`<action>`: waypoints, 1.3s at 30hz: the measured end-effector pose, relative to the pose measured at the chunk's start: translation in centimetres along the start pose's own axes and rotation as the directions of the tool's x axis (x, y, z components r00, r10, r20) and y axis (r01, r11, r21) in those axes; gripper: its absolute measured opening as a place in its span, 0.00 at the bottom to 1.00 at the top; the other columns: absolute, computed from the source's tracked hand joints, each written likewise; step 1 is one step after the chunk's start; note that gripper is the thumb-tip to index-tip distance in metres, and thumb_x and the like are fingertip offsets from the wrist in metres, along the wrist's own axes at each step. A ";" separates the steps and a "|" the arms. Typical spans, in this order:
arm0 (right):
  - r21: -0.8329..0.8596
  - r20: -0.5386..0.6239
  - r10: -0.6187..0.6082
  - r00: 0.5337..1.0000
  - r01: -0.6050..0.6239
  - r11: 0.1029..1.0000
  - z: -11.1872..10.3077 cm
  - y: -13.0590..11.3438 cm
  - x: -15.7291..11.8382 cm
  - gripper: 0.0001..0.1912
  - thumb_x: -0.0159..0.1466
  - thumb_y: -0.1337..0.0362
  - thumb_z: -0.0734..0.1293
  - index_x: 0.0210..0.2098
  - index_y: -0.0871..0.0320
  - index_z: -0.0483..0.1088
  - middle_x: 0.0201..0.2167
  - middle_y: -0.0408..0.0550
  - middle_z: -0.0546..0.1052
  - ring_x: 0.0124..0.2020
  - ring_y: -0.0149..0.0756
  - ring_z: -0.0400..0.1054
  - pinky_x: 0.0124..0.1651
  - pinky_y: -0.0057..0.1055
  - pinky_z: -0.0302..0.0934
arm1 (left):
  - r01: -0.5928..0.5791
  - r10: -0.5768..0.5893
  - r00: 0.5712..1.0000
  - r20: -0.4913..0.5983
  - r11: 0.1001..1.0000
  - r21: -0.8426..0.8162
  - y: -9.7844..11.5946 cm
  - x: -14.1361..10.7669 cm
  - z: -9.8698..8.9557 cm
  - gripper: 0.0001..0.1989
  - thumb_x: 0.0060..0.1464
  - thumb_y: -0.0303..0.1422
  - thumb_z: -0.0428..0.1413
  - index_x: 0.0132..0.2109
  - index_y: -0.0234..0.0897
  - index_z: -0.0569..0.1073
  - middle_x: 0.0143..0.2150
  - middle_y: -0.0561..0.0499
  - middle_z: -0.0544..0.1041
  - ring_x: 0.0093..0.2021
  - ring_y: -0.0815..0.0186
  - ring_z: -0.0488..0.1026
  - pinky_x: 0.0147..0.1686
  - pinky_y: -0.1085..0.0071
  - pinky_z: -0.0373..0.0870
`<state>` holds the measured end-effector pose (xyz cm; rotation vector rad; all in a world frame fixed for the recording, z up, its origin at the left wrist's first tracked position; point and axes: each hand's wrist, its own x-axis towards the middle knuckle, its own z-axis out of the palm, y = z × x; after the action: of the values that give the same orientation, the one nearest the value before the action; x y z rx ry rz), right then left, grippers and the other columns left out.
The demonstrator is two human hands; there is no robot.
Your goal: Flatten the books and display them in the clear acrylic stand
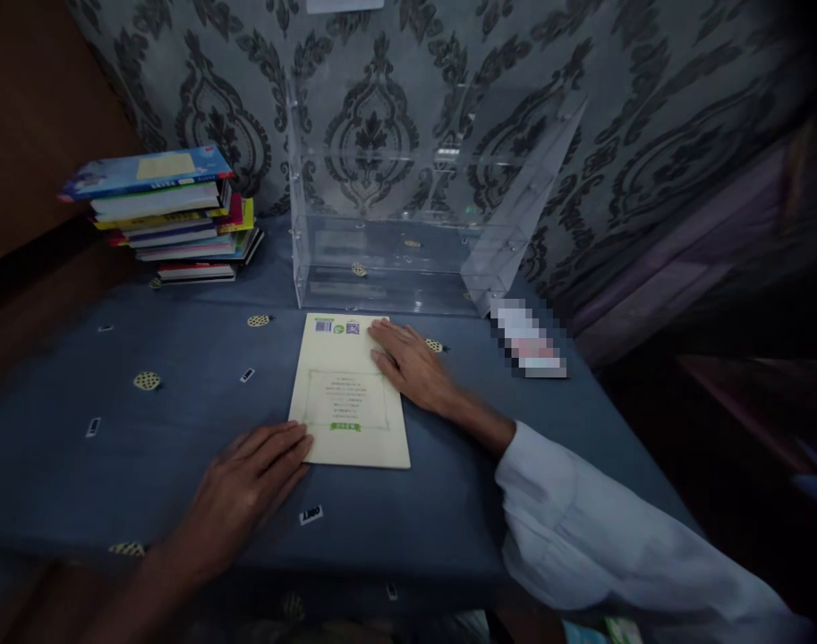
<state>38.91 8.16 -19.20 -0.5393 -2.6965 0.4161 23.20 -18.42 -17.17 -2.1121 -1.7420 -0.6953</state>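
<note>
Under dim light, dark ornate medallions pattern the grey far wall. A brown panel stands at left. The blue surface bears yellow pineapple prints; the far right falls into shadow.

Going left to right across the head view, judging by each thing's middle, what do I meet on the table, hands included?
Stack of books → left hand → cream booklet → right hand → pixelated item. The clear acrylic rack is left out, as it overlaps several of these.
</note>
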 end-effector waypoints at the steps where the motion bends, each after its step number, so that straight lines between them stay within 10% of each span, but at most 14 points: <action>1: 0.007 -0.018 -0.011 1.000 0.011 1.000 0.0 -0.1 -0.4 0.22 0.72 0.61 0.57 0.63 0.60 0.66 0.65 0.58 0.70 0.69 0.48 0.59 0.70 0.58 0.53 | 0.004 -0.004 1.000 0.008 1.000 -0.002 0.0 0.0 0.0 0.12 0.70 0.30 0.49 0.53 0.35 0.75 0.49 0.46 0.82 0.48 0.61 0.79 0.44 0.65 0.76; 9: 0.086 -0.069 -0.131 0.989 0.137 0.987 -1.4 -2.6 -5.3 0.21 0.71 0.66 0.59 0.62 0.57 0.66 0.58 0.57 0.76 0.64 0.50 0.67 0.65 0.60 0.59 | -0.017 0.017 1.000 0.017 1.000 0.007 0.1 0.3 -0.3 0.10 0.70 0.29 0.50 0.52 0.32 0.74 0.49 0.45 0.81 0.47 0.60 0.79 0.44 0.64 0.76; 16: 0.224 -0.133 -0.268 0.954 0.292 0.930 -2.8 -6.2 -8.7 0.15 0.70 0.71 0.61 0.55 0.58 0.71 0.42 0.55 0.81 0.50 0.43 0.73 0.51 0.43 0.72 | -0.003 0.003 1.000 0.014 1.000 0.005 0.1 0.0 -0.1 0.10 0.68 0.28 0.53 0.53 0.34 0.75 0.50 0.45 0.81 0.48 0.61 0.79 0.45 0.65 0.76; 39: 0.339 -0.159 -0.347 0.924 0.381 0.860 -2.8 -7.1 -9.0 0.16 0.68 0.74 0.62 0.53 0.58 0.71 0.38 0.51 0.81 0.46 0.40 0.73 0.48 0.40 0.73 | -0.013 0.014 1.000 0.023 1.000 -0.022 0.1 -0.2 0.0 0.11 0.66 0.27 0.55 0.53 0.31 0.75 0.49 0.44 0.81 0.50 0.58 0.77 0.48 0.62 0.77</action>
<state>45.58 -1.26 -16.81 0.0614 -2.4654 0.7390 23.24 -18.59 -17.32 -2.1529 -1.7382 -0.6920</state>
